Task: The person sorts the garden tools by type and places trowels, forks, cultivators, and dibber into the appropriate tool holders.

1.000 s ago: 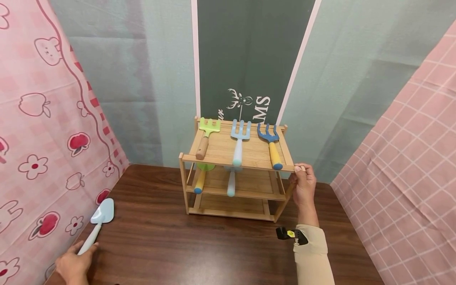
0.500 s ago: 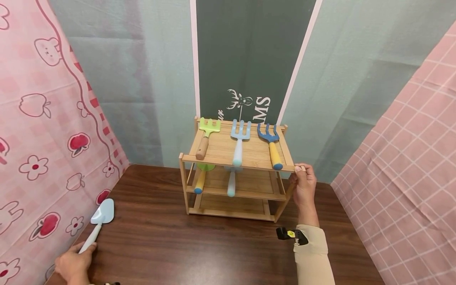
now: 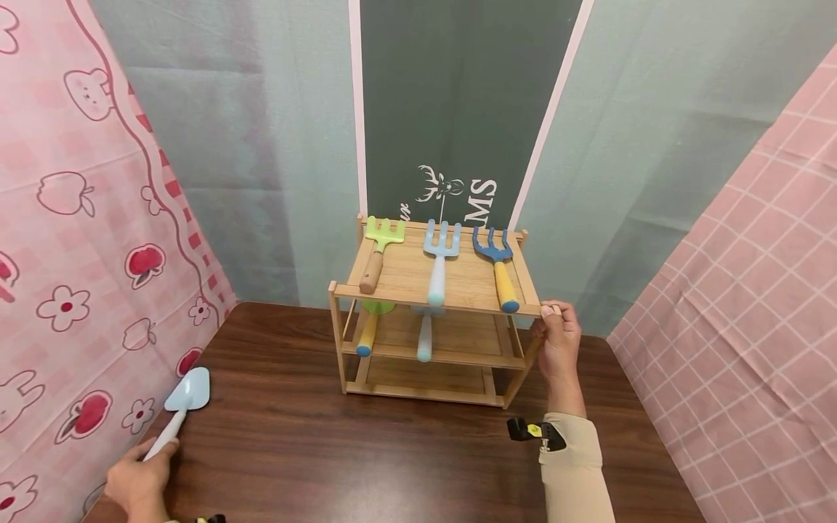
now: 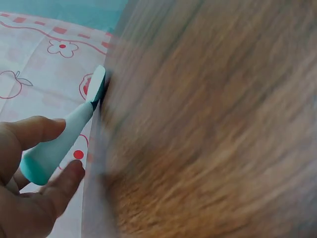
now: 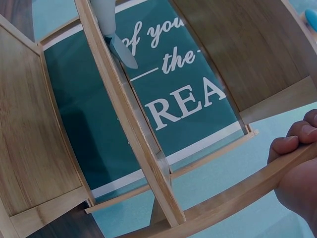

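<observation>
At lower left in the head view, my left hand (image 3: 139, 476) holds a light-blue garden trowel (image 3: 188, 391) by its pale handle, low over the table beside the pink curtain. The left wrist view shows thumb and fingers about the trowel handle (image 4: 59, 144), which ends in a mint cap. My right hand (image 3: 558, 338) grips the front right corner post of a three-tier wooden rack (image 3: 428, 357). On its top tier lie a green hand fork (image 3: 379, 250), a light-blue hand fork (image 3: 439, 258) and a dark-blue hand fork (image 3: 495, 265) with a yellow handle.
A green tool with a yellow handle (image 3: 368, 333) and a light-blue tool (image 3: 425, 335) lie on the middle tier, their heads partly hidden. The rack stands on a brown wooden table (image 3: 294, 450). Pink curtains (image 3: 739, 290) flank both sides; a grey-green curtain (image 3: 314, 145) hangs behind.
My left hand has shifted slightly to the right with the trowel, and its wrist strap now shows at the bottom edge. The right hand and the rack have stayed still.
</observation>
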{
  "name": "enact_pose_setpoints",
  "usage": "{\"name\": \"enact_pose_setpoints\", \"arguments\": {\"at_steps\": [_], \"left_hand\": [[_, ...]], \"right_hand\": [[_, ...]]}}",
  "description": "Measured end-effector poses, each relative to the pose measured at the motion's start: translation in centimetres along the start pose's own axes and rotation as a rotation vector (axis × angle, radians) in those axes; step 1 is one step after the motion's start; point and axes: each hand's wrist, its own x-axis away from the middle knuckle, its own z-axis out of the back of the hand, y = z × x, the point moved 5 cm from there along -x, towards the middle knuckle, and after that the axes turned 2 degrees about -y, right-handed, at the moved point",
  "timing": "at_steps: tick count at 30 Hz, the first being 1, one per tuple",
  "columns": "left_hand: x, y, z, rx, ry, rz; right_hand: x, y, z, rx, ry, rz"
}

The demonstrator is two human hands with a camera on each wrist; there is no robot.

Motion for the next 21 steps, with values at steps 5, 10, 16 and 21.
{"name": "enact_pose_setpoints", "arguments": {"at_steps": [5,10,16,21], "left_hand": [[0.33,0.07,0.08,0.097,0.071,0.041],[0.41,-0.14,0.02,0.161,0.127,0.045],[0.57,-0.46,-0.21,0.221,0.163,0.061],[1.07,-0.76,-0.41,0.33,0.2,0.109]], "right_hand": [[0.11,0.04,0.15,0.003,0.013,-0.002],[0.09,0.04,0.2,0.011,0.015,-0.003],[-0.03,0.01,0.13,0.019,0.0,0.003],[-0.03,-0.04,-0.02,0.006,-0.008,0.004]]}}
